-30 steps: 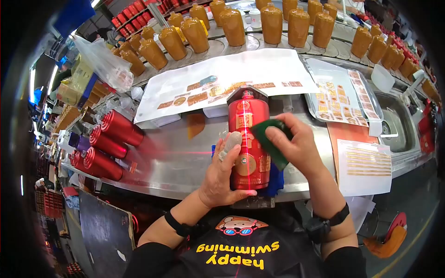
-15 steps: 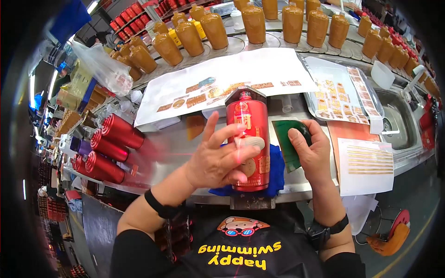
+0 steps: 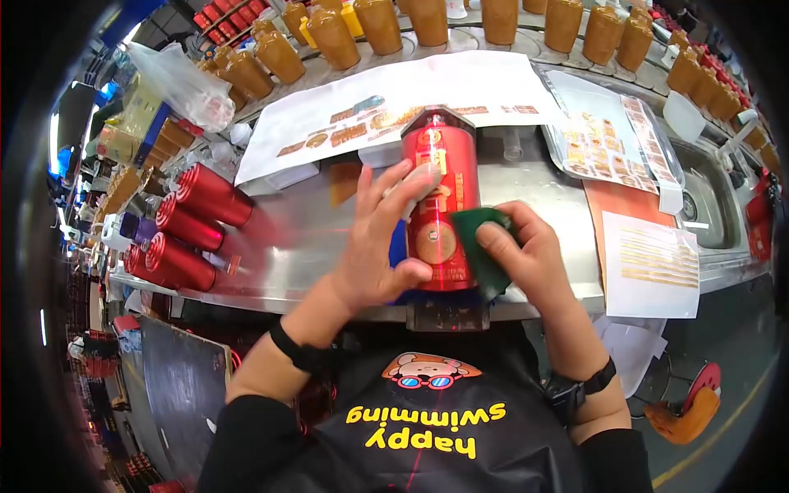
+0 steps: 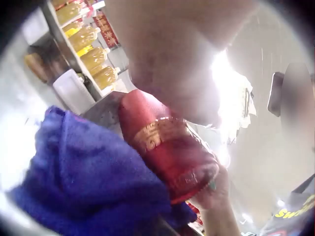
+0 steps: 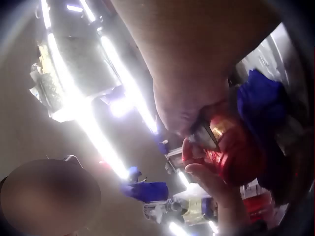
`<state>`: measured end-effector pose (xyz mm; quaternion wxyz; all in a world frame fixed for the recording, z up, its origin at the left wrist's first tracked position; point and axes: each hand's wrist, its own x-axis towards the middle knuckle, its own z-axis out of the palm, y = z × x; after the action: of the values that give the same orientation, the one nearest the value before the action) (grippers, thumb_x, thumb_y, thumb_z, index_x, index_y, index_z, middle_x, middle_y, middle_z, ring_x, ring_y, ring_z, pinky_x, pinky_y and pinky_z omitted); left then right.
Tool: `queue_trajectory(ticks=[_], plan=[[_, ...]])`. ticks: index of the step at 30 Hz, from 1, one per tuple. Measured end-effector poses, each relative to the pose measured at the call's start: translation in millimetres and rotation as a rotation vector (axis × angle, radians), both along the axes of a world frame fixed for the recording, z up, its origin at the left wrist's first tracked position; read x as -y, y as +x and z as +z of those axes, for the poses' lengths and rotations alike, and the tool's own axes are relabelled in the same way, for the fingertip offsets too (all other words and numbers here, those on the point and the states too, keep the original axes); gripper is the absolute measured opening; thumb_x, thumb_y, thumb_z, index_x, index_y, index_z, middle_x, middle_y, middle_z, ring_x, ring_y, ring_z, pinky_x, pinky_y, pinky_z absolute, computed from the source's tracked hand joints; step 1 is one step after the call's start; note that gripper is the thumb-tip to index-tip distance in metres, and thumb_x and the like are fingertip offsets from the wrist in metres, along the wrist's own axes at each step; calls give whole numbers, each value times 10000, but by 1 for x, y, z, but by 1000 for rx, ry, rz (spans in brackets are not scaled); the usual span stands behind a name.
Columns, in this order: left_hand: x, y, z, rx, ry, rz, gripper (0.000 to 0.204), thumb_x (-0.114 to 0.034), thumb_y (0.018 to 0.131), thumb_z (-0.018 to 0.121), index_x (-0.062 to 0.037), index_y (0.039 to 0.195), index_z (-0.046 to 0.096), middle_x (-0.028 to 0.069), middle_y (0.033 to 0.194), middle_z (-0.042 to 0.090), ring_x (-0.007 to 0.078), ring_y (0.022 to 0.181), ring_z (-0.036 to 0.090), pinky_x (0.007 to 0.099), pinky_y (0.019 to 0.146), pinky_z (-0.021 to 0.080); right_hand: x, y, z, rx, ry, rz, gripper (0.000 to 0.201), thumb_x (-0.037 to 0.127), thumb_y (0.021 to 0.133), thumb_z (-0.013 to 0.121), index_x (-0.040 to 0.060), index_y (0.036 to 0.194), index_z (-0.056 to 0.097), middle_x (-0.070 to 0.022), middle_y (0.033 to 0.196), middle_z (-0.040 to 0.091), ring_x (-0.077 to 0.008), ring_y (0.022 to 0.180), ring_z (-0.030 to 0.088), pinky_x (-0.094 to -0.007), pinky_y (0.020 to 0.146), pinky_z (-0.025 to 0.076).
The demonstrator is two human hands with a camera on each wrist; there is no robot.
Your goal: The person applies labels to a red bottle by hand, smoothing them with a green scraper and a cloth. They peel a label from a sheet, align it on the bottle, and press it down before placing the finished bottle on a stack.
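A red bottle with gold decals (image 3: 448, 177) lies on a stand, its neck end toward the back and its base near the table's front edge. At its left side is my left hand (image 3: 374, 234), thumb near the base and fingers over the upper face, a pale covering on one finger. My right hand (image 3: 530, 259) pinches a dark green flexible sheet (image 3: 481, 246) against the bottle's lower right side. A blue cloth (image 4: 93, 172) lies beside the bottle in the left wrist view.
Several red bottles (image 3: 214, 195) lie at the left. Behind is a white sheet with decals (image 3: 288, 123); brown bottles (image 3: 378, 29) line the back. A decal tray (image 3: 575, 90), a striped sheet (image 3: 649, 296) and a sink (image 3: 711, 205) are at the right.
My left hand has drawn back from across the bottle to its left side. The green sheet, held off to the right half a second ago, has come back against the bottle. The head view has shifted.
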<state>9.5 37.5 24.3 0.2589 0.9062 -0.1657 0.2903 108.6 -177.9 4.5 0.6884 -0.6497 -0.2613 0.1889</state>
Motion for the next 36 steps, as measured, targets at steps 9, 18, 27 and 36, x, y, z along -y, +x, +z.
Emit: queue_trajectory(ticks=[9, 18, 27, 36], plan=[[29, -38, -37, -148, -16, 298, 1034, -477, 725, 778, 32, 1471, 274, 212, 1405, 462, 495, 1307, 352, 630, 1129, 98, 24, -18, 39, 946, -21, 341, 415, 15, 580, 763, 97, 974, 663, -41, 865, 575, -240, 778, 544, -371, 702, 420], [35, -34, -24, -36, 39, 336, 992, -429, 658, 810, -33, 1456, 372, 197, 1396, 476, 425, 1255, 416, 635, 1120, 96, 11, -29, 48, 1220, -147, 118, 379, 37, 574, 752, 94, 940, 671, -28, 842, 572, -233, 778, 543, -368, 719, 414], [52, -47, -31, 133, 76, 218, 758, -278, 745, 759, -52, 1406, 465, 171, 1320, 578, 383, 1364, 386, 619, 1148, 47, 10, -43, 29, 112, -48, -15, 175, 146, 908, 689, 6, 985, 616, -12, 809, 656, -44, 735, 568, -222, 639, 468], [50, -47, -49, 133, 160, 393, 657, -255, 870, 662, 40, 1409, 431, 162, 1414, 508, 365, 1326, 460, 595, 1151, 129, 50, -29, -15, 204, -224, -240, 223, 172, 904, 669, -11, 1014, 606, -90, 791, 645, -109, 687, 567, -273, 630, 471]])
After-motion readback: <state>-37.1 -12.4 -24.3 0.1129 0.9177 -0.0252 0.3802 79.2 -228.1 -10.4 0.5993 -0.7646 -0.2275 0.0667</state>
